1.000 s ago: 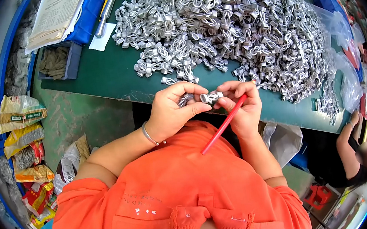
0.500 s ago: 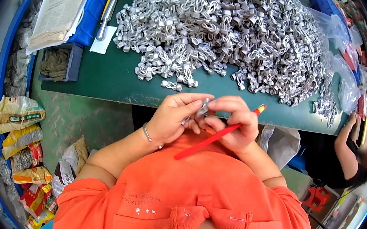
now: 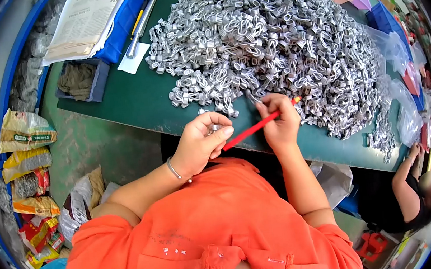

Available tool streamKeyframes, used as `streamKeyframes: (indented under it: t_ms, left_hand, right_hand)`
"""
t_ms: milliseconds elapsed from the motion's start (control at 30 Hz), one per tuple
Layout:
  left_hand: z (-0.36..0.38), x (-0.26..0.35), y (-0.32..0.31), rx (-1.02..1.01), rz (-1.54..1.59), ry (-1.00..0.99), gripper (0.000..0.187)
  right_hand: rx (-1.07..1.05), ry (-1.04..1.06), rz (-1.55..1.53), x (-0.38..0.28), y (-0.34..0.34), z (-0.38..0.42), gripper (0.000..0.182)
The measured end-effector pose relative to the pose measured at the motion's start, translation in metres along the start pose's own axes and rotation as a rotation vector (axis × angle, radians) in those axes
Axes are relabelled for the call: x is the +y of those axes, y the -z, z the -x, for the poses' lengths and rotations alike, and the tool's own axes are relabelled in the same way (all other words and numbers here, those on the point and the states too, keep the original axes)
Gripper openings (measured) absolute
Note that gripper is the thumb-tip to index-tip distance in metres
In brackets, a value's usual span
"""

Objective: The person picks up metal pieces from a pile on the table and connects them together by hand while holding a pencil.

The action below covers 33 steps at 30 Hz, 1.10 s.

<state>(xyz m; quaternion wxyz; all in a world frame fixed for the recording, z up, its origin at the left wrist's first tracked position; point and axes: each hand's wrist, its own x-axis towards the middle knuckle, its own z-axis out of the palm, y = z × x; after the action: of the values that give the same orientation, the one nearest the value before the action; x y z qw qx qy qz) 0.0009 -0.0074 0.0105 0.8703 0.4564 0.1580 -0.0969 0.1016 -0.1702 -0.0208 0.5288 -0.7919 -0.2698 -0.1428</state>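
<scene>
My left hand (image 3: 200, 142) is closed over the front edge of the green table (image 3: 122, 110), with a small silver metal piece (image 3: 214, 129) showing between thumb and fingers. My right hand (image 3: 282, 122) grips a slim red stick with a yellow end (image 3: 255, 130), which slants down and left toward my left hand. Its thumb and fingertips are pinched at a metal fitting (image 3: 251, 97) by the near edge of a large heap of silver looped metal fittings (image 3: 268, 38). A few loose fittings lie just beyond my left hand.
Back left, a blue bin (image 3: 115, 47) has newspapers (image 3: 83, 24) on it; beside it are a grey box with cloth (image 3: 76, 81) and a metal tool (image 3: 142, 26) on white paper. Plastic bags (image 3: 408, 112) hang at the right, near another person (image 3: 405, 192). Sacks line the left shelf.
My hands have separated. My right hand has moved forward to the heap, still holding the red stick; my left has drawn slightly left and down with its metal piece.
</scene>
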Motion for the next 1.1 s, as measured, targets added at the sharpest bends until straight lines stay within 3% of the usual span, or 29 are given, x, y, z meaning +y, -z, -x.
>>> streamKeyframes:
  t_ms: [33,100,233,367,533,600,700,767,833,867,900,967,1000,1100]
  left_hand:
    - [-0.001,0.0,0.0,-0.003,-0.004,-0.003,0.013]
    - [-0.003,0.0,-0.002,0.004,-0.008,-0.054,0.017]
    - [-0.007,0.0,-0.008,-0.018,-0.184,-0.144,0.026]
    - [-0.006,0.001,-0.008,0.015,-0.238,-0.114,0.022]
    - [-0.006,-0.004,-0.006,-0.021,-0.345,-0.351,0.021]
    - [-0.004,-0.003,-0.006,-0.085,-0.447,-0.425,0.023]
    - [-0.004,-0.002,-0.007,-0.065,-0.33,-0.294,0.025]
    - [-0.002,0.001,-0.009,-0.031,-0.233,-0.216,0.022]
    - [-0.003,-0.001,0.002,-0.168,0.163,-0.031,0.02]
    - [-0.008,-0.004,0.008,-0.325,0.358,-0.068,0.019]
    - [-0.009,-0.006,0.01,-0.323,0.358,-0.071,0.019]
    - [-0.007,-0.004,0.012,-0.187,0.416,-0.119,0.021]
    - [-0.008,-0.005,0.021,-0.218,0.477,-0.117,0.022]
    - [0.0,0.011,0.022,-0.086,0.609,-0.055,0.015]
  right_hand:
    - [0.017,-0.108,-0.17,0.003,0.002,0.005,0.028]
    - [-0.027,-0.569,-0.633,-0.024,0.015,0.002,0.024]
    - [-0.02,-0.734,-0.927,-0.039,0.02,0.009,0.022]
    - [-0.037,-0.774,-1.016,-0.043,0.02,0.016,0.02]
    - [-0.056,-0.728,-1.113,-0.033,0.014,0.027,0.021]
    - [-0.05,-0.604,-1.076,-0.032,0.012,0.031,0.024]
    - [-0.05,-0.457,-1.026,-0.035,0.013,0.033,0.028]
    - [-0.029,-0.242,-0.755,-0.045,0.016,0.031,0.03]
    - [-0.107,-0.102,-0.679,-0.047,0.019,0.03,0.029]
    - [-0.113,-0.086,-0.682,-0.047,0.02,0.028,0.028]
    - [-0.122,-0.069,-0.688,-0.047,0.02,0.026,0.027]
    - [-0.038,-0.138,-0.611,-0.042,0.015,0.022,0.026]
    - [-0.044,-0.119,-0.393,-0.034,0.013,0.019,0.024]
    - [-0.142,-0.18,-0.233,-0.029,-0.001,0.013,0.026]
